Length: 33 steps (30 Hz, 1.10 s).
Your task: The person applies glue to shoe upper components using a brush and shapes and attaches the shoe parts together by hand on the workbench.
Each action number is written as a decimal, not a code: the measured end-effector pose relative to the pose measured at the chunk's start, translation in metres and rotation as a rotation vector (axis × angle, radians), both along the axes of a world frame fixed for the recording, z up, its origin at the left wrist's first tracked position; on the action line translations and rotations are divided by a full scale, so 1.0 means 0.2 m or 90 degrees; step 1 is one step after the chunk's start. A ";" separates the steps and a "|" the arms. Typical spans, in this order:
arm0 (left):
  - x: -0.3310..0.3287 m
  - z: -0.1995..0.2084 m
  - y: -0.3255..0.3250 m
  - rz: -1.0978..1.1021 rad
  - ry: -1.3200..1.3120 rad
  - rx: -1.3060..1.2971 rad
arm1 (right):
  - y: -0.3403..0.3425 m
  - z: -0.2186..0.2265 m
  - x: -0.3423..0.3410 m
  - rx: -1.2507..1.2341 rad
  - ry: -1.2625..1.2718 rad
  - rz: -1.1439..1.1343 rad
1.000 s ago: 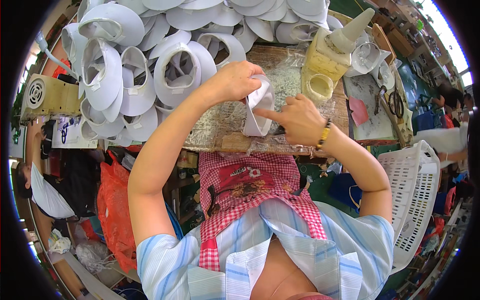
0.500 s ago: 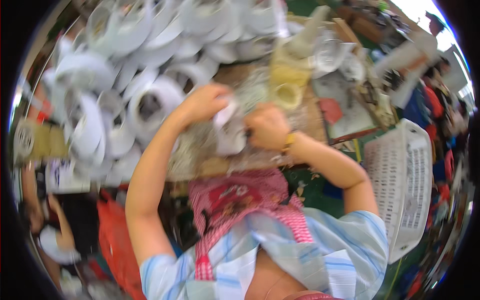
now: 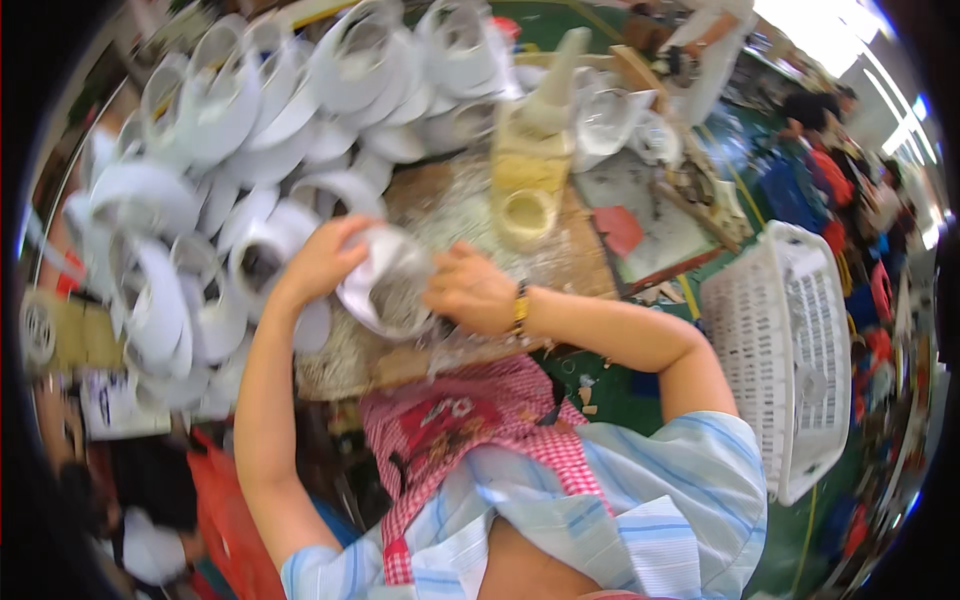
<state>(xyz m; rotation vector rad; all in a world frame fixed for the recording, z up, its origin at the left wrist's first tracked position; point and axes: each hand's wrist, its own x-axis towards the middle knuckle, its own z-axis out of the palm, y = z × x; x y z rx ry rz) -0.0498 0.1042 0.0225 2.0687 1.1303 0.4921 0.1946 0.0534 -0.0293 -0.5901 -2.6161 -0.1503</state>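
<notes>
The white visor (image 3: 388, 252) has turned its ring toward us.
Left hand (image 3: 325, 262) pinches its rim; right hand (image 3: 474, 290) is curled, hold unclear; we judge it light, bendable, best taken by rim.

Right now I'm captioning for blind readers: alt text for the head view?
Left hand holds a white visor over a table, right hand at its rim. More visors crowd the left; a yellow container stands beyond.

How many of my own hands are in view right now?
2: your left hand at the upper left of the white visor, your right hand by its right edge. Neither is hidden.
</notes>
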 end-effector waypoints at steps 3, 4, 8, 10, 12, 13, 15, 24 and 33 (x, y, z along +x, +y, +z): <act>0.07 0.04 -0.13 0.154 -0.021 0.411 | -0.03 0.04 0.01 0.009 0.023 -0.007; 0.11 0.09 -0.18 0.195 -0.035 0.506 | -0.03 0.04 0.02 0.008 0.025 -0.023; 0.21 0.06 -0.54 0.092 0.027 0.536 | -0.06 0.06 0.00 0.003 0.041 -0.034; 0.29 -0.01 -0.62 0.095 0.084 0.485 | -0.08 0.07 0.00 0.016 0.037 -0.061; 0.33 -0.08 -0.62 0.083 0.130 0.441 | -0.13 0.05 0.01 0.004 0.024 -0.067; 0.34 -0.13 -0.60 0.066 0.186 0.510 | -0.15 0.04 0.02 -0.007 0.011 -0.072; 0.35 -0.18 -0.57 0.042 0.237 0.579 | -0.18 0.02 0.06 -0.038 0.011 -0.091; 0.39 -0.17 -0.59 -0.058 0.354 0.465 | -0.07 0.17 0.13 -0.316 0.034 -0.237; 0.53 -0.32 -0.67 -0.092 0.424 0.643 | -0.04 0.11 0.04 -0.281 -0.022 -0.348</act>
